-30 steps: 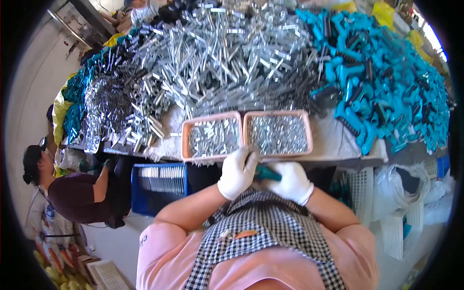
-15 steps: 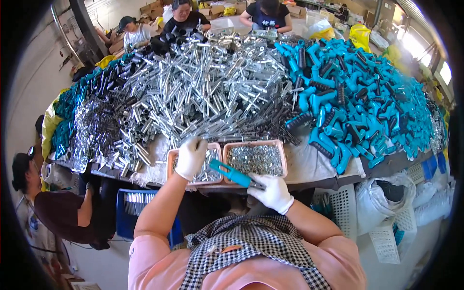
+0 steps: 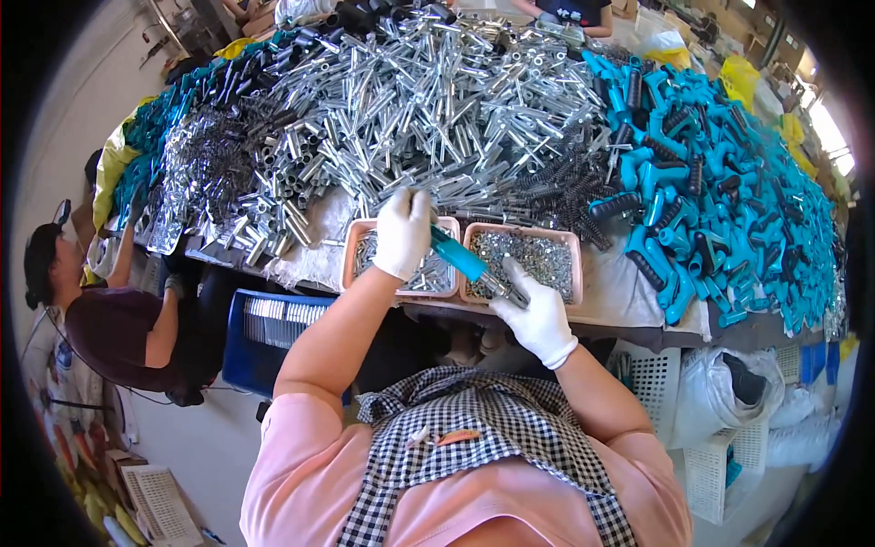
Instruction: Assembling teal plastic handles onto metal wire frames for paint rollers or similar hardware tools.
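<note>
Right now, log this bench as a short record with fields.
left hand: gloved, reaching over the left tray toward the metal tube pile
right hand: gloved, gripping a teal-handled tool by its metal end
right tray: small metal parts
table right: teal handles
table centre: black springs
nearby: seated person, left

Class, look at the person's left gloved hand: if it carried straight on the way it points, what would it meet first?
The left hand points away from the body, up the table. Its fingertips are already at the near edge of the heap of silver metal tubes, so it would probably meet those first, though depth is hard to judge.
</note>
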`<state>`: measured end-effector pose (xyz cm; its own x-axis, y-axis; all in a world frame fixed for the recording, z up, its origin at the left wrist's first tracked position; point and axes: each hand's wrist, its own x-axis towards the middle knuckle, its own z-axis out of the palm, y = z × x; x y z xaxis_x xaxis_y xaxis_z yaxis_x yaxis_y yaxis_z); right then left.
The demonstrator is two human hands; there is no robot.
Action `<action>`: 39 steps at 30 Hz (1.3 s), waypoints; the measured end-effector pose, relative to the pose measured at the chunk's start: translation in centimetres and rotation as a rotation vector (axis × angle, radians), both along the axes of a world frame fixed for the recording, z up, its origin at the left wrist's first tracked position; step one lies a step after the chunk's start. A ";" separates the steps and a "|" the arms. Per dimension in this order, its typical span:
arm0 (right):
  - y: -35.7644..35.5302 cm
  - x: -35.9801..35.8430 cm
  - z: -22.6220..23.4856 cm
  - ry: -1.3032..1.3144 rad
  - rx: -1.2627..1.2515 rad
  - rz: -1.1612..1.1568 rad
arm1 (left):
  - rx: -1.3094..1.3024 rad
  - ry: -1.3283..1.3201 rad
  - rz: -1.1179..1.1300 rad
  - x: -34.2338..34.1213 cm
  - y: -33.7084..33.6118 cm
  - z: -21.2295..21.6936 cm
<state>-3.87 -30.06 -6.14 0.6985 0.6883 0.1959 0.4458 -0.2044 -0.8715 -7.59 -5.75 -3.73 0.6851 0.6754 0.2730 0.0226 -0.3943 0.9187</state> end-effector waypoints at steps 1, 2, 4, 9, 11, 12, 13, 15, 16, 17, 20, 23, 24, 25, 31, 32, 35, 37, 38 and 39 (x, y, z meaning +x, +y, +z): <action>-0.1 0.0 -0.3 -0.053 0.039 -0.025 | -0.135 0.020 0.003 0.1 0.9 -0.2; -0.2 0.0 -0.1 -0.052 0.036 -0.027 | -0.152 -0.010 0.033 0.0 1.6 0.2; -0.6 0.0 0.5 0.034 -0.003 0.002 | -0.058 0.135 0.066 -0.7 3.1 0.9; -1.5 0.1 1.3 0.332 -0.035 0.100 | 0.249 0.215 0.107 -1.2 8.2 -4.3; -1.9 -0.4 2.7 0.831 0.000 0.130 | 0.556 0.244 0.187 -1.3 7.0 -4.1; -2.0 -0.8 2.8 0.961 0.062 0.135 | 0.706 0.150 0.170 -1.6 6.7 -3.9; -2.4 -1.2 2.5 1.155 0.140 0.126 | 0.854 0.051 0.146 -1.7 5.9 -2.9; -3.0 -1.5 2.6 1.518 0.302 0.204 | 0.713 -0.100 0.080 -2.3 2.7 -0.5; -3.4 -1.5 2.2 1.624 0.384 0.378 | 0.519 -0.102 0.051 -3.2 0.7 0.3; -3.7 -1.8 2.0 1.754 0.467 0.428 | 0.208 0.030 -0.145 -3.8 -0.5 1.0; -4.5 -3.3 3.4 1.986 0.541 0.384 | -0.524 0.238 -0.569 -5.4 -3.8 1.1; -5.4 -3.7 2.9 2.108 0.608 0.520 | -0.887 0.212 -0.625 -6.4 -6.7 -0.6; -5.8 -3.8 2.6 2.144 0.610 0.591 | -0.960 0.214 -0.614 -6.6 -7.4 -1.3; -5.6 -4.1 3.1 2.205 0.659 0.492 | -1.023 0.205 -0.627 -6.6 -7.7 -1.8; -6.2 -4.4 2.5 2.210 0.556 0.409 | -1.095 0.229 -0.610 -7.8 -8.2 -3.4; -6.3 -4.4 2.4 2.196 0.556 0.379 | -1.097 0.225 -0.606 -8.0 -8.4 -3.6; -6.6 -4.5 1.7 2.240 0.535 0.412 | -1.044 0.168 -0.589 -8.5 -8.6 -4.8; -6.7 -4.4 1.3 2.256 0.520 0.430 | -1.098 0.181 -0.612 -8.7 -8.2 -6.2; -6.7 -4.4 1.2 2.269 0.508 0.454 | -1.146 0.193 -0.637 -8.9 -8.1 -6.6; -6.6 -4.4 1.3 2.270 0.508 0.451 | -1.149 0.194 -0.637 -9.0 -8.1 -6.8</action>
